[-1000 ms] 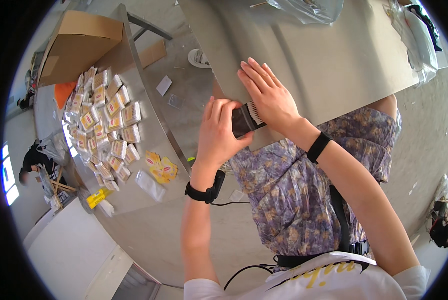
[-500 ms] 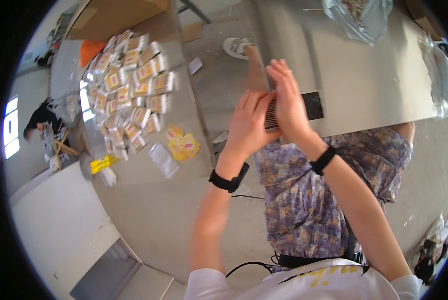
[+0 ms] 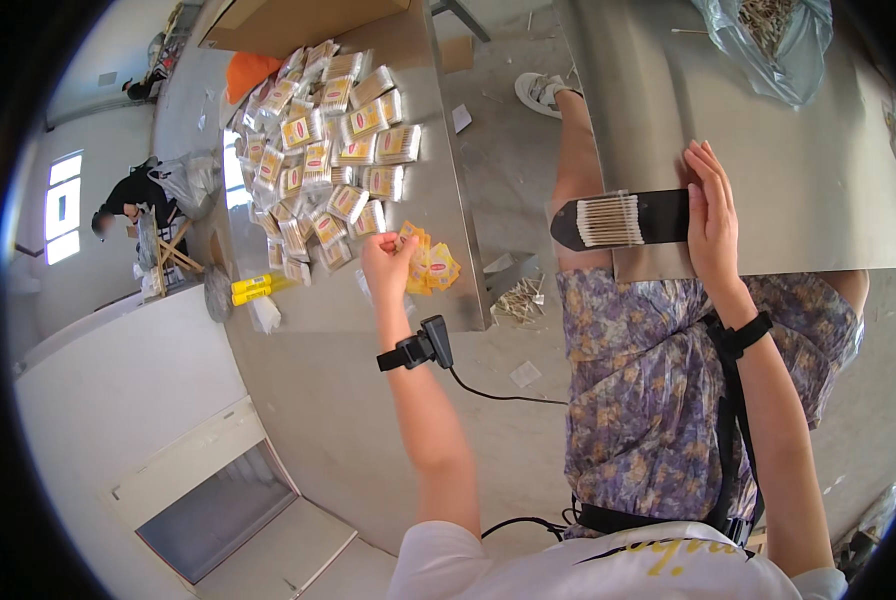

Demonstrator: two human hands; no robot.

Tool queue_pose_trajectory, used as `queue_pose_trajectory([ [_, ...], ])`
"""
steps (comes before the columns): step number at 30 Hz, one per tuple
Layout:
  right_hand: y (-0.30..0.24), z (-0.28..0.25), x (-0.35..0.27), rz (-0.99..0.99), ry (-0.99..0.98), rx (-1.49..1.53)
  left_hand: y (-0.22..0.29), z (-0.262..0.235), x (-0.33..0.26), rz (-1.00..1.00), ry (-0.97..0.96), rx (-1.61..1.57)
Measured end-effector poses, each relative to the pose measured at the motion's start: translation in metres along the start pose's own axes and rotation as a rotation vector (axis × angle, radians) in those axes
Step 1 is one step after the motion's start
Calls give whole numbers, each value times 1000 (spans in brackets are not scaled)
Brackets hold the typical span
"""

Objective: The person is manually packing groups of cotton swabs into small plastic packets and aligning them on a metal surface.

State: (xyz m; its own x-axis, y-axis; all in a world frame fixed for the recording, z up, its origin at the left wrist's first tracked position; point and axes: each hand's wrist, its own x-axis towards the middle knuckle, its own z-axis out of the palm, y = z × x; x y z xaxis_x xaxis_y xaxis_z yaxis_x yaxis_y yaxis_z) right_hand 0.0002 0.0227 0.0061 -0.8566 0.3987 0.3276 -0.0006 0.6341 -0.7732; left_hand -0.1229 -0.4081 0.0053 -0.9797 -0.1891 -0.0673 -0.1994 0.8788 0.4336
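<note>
Place: a workshop where cotton swabs are packed by hand, to judge by the goods and tables.
Tables: two metal-topped ones, the left-hand table (image 3: 453,190) and the right-hand table (image 3: 828,180).
Packed goods: a heap of clear swab packets (image 3: 300,130) on the left-hand table, with yellow cards (image 3: 436,268) near them and a cardboard box (image 3: 303,22) behind.
Loose stock: swabs in bulk in a plastic bag (image 3: 803,72) on the right-hand table.
Floor: a grey floor (image 3: 483,430), littered with fallen swabs (image 3: 521,300) and paper scraps (image 3: 526,374).
Far side: a co-worker (image 3: 138,192) bent over by a wooden stand (image 3: 174,250), near a bright window (image 3: 65,203).
</note>
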Motion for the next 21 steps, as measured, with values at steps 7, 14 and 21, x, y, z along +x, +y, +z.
queue_pose_trajectory([
  [7, 4, -2, 0, -38, -4, -46, 3, -15, 6, -24, -106, -268],
  [14, 1, 1, -1, -56, -15, -41, -2, -36, -1, 7, -38, -248],
  [21, -5, -10, -3, -4, -5, 100, 36, -43, -21, 3, 83, -475],
])
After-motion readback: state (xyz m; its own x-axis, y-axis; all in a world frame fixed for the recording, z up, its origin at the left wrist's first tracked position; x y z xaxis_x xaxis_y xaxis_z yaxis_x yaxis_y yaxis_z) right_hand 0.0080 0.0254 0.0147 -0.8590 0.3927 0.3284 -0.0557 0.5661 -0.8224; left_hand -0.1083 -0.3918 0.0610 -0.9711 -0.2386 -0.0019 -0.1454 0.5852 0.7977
